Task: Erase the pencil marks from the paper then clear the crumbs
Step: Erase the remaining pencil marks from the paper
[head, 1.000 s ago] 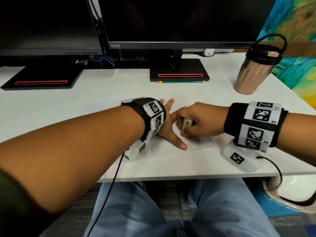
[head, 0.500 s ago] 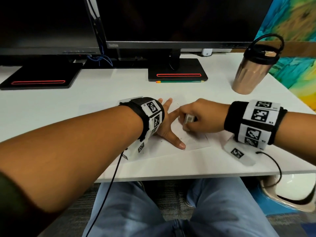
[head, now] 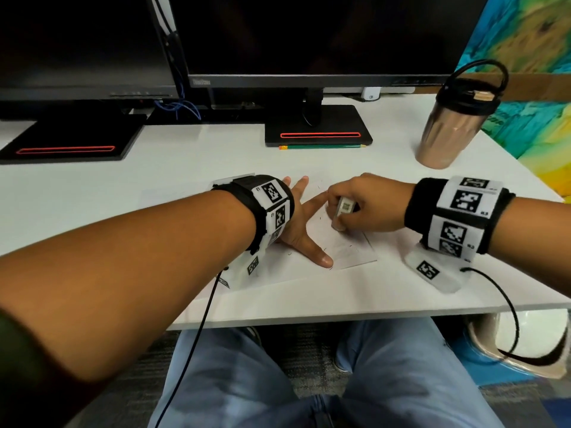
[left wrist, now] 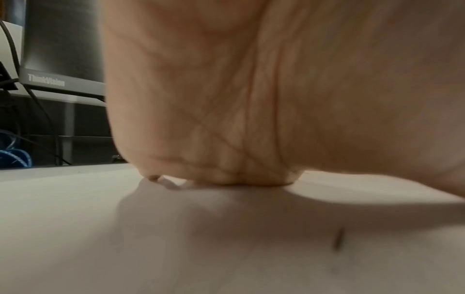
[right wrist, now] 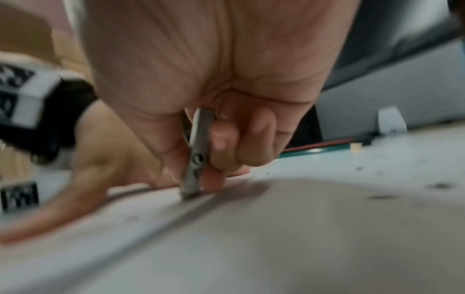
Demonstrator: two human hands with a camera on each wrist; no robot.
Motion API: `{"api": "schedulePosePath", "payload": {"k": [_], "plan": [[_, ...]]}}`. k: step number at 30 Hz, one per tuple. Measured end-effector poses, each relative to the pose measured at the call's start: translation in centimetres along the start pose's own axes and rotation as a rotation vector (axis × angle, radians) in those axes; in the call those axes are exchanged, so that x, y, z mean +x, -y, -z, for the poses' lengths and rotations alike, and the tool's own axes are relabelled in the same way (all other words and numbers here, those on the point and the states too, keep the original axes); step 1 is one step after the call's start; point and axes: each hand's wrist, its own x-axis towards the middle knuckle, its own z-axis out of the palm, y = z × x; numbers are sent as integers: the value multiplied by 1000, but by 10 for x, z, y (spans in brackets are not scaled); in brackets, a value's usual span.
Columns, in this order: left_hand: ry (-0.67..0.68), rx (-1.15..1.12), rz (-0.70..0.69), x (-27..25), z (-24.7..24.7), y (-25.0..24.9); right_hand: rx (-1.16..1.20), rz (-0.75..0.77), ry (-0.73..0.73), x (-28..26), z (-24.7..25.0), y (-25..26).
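1. My left hand (head: 301, 223) lies flat on the paper (head: 346, 245), fingers straight and spread wide, thumb angled toward me. It grips nothing; it presses the sheet down against the white surface (head: 129, 193).
2. In the left wrist view, the heel of my palm (left wrist: 251, 119) touches the sheet. One short dark crumb (left wrist: 338, 239) lies just in front of the camera.
3. My right hand (head: 367, 205) holds the eraser (head: 343, 208). The thumb sits on one flat side, the curled fingers (right wrist: 226, 143) on the other, pinching it narrowly.
4. The eraser stands nearly upright, slightly tilted. Its lower end touches the paper, as the right wrist view shows (right wrist: 195, 159). Its sleeve carries printed markings; I cannot read them.
5. The eraser tip sits just beside my left index finger, between my two hands.
6. The paper lies near the front edge of the surface. Faint pencil marks (head: 343, 250) show on it near my left thumb.
7. Small dark crumbs (right wrist: 439, 186) are scattered on the sheet and on the surface to the right of the eraser.
8. A green pencil (head: 321, 146) lies against the base of the monitor (head: 309, 41), well apart from the paper.
9. A copper tumbler (head: 448, 128) with a black lid stands upright at the far right.
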Motion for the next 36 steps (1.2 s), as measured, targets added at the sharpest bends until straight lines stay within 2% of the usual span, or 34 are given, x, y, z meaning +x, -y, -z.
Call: {"api": "schedulePosePath", "payload": {"k": [3,8,12,17,21,25,29,32,36], "plan": [[6,-16,-2,0,-3,1,21,110,72,-7,-10,13],[-1,3,0,0,-1,1,57,16,24,-3,-3,1],[10,-8,2,1,-2,2,50,106,108,-6,-12,15],[12,8,5,1,-1,0,31,33,31,-1,-4,8],[13,-13,-2,2,-3,2,24,114,121,-8,-11,19],[10,-10,-12,2,-3,4,-75,22,-5,-4,14,-1],[-2,-58,-34,7,0,4,-40,15,-125,-3,33,-7],[-16,-117,-48,9,7,-2,-85,-14,-90,4,28,-7],[11,-45,-41,10,5,-14,-151,-45,-31,11,8,-9]]}}
